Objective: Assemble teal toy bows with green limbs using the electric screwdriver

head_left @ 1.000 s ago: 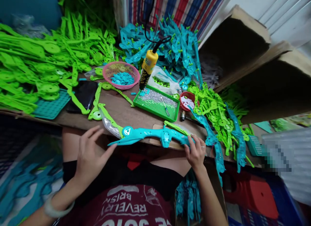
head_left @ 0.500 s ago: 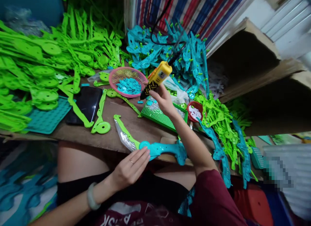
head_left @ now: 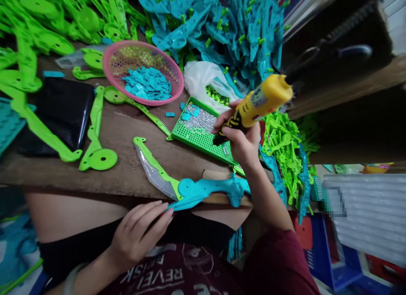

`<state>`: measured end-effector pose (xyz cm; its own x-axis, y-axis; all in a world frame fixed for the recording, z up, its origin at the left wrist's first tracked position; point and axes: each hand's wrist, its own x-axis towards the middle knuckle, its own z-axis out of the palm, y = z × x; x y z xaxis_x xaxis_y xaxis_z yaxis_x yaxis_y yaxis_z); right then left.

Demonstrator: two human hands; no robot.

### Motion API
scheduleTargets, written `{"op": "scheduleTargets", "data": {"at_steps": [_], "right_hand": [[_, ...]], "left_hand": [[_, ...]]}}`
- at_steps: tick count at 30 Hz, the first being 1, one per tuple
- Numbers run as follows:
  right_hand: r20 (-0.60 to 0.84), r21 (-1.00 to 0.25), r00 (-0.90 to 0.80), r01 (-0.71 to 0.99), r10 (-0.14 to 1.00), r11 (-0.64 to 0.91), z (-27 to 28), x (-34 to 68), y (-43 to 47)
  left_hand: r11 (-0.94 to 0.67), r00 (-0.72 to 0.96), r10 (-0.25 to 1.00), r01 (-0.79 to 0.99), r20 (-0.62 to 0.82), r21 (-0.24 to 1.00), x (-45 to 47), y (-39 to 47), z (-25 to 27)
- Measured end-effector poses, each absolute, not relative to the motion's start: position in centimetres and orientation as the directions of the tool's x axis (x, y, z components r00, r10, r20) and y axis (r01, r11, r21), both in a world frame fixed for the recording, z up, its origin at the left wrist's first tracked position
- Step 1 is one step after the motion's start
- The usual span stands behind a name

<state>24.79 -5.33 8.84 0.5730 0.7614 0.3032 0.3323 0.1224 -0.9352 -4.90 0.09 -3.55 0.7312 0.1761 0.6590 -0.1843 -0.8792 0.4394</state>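
My right hand (head_left: 239,136) is wrapped around a yellow and black electric screwdriver (head_left: 260,100), held above a green perforated tray (head_left: 203,144) with small silver screws in it. Its dark tip points down to the left. Along the table's front edge lies a toy-like plastic piece: a blue body (head_left: 209,188) joined at a round hub to a light green arm (head_left: 155,164) with a clear blade-shaped strip. The blue body's pointed lower end sits between the fingertips of my left hand (head_left: 139,231). Part of the blue body is behind my right forearm.
A pink basket (head_left: 106,68) of small blue pieces stands behind the tray, beside a white plastic bag (head_left: 198,77) with green bits. Heaps of green parts (head_left: 41,15) and blue parts (head_left: 218,45) fill the back. A black pouch (head_left: 63,113) lies left; cardboard boxes (head_left: 342,92) stand right.
The view has shifted closer to the table. My left hand has moved from the round hub to the blue body's pointed end. The screwdriver has moved right, away from the pink basket.
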Motion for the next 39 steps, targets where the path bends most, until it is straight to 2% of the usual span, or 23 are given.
{"op": "scheduleTargets", "data": {"at_steps": [6, 9, 13, 19, 23, 28, 30, 32, 33, 34, 36, 39], "right_hand": [[0.384, -0.902, 0.664, 0.419, 0.641, 0.106, 9.3, 24.6, -7.4], [0.392, -0.896, 0.669, 0.434, 0.632, 0.095, 9.1, 24.5, -7.1], [0.399, -0.895, 0.694, 0.436, 0.599, 0.09, 9.0, 25.1, -5.7], [0.285, -0.948, 0.687, 0.305, 0.668, 0.09, 11.1, 26.4, -3.2], [0.313, -0.934, 0.689, 0.349, 0.654, 0.079, 12.0, 26.1, -2.4], [0.275, -0.937, 0.695, 0.349, 0.664, 0.022, 11.2, 25.6, -3.0], [0.29, -0.944, 0.682, 0.32, 0.671, 0.082, 10.6, 25.8, -3.3], [0.339, -0.936, 0.647, 0.306, 0.683, 0.174, 9.9, 26.2, -3.5], [0.363, -0.927, 0.633, 0.319, 0.683, 0.197, 9.5, 26.3, -3.5], [0.382, -0.917, 0.628, 0.345, 0.678, 0.198, 9.1, 26.5, -3.5], [0.407, -0.898, 0.641, 0.413, 0.651, 0.156, 8.5, 26.8, -3.6], [0.446, -0.876, 0.672, 0.464, 0.591, 0.134, 8.0, 27.2, -4.1]], "left_hand": [[-0.902, 0.793, 0.095, -0.187, 0.602, 0.389, -3.7, 0.2, -2.6], [-0.865, 0.843, 0.06, -0.224, 0.534, 0.449, -3.7, -0.6, -3.1], [-0.817, 0.833, 0.043, -0.288, 0.551, 0.5, -3.9, -1.8, -3.7], [-0.835, 0.784, -0.004, -0.344, 0.621, 0.429, -2.1, -1.5, -2.4], [-0.84, 0.761, -0.096, -0.408, 0.642, 0.359, -2.9, 0.5, -1.4], [-0.829, 0.793, -0.195, -0.448, 0.578, 0.334, -4.8, 4.8, 0.0], [-0.837, 0.81, -0.136, -0.402, 0.57, 0.371, -3.5, 6.9, 1.2], [-0.857, 0.832, -0.002, -0.287, 0.555, 0.427, -0.2, 8.7, 2.5], [-0.857, 0.845, 0.019, -0.262, 0.534, 0.445, 2.0, 9.2, 3.0], [-0.854, 0.849, -0.023, -0.291, 0.528, 0.43, 4.5, 9.6, 3.3], [-0.817, 0.835, -0.213, -0.437, 0.507, 0.377, 9.7, 9.7, 3.2], [-0.737, 0.827, -0.462, -0.559, 0.321, 0.379, 15.9, 9.2, 1.9]]}}
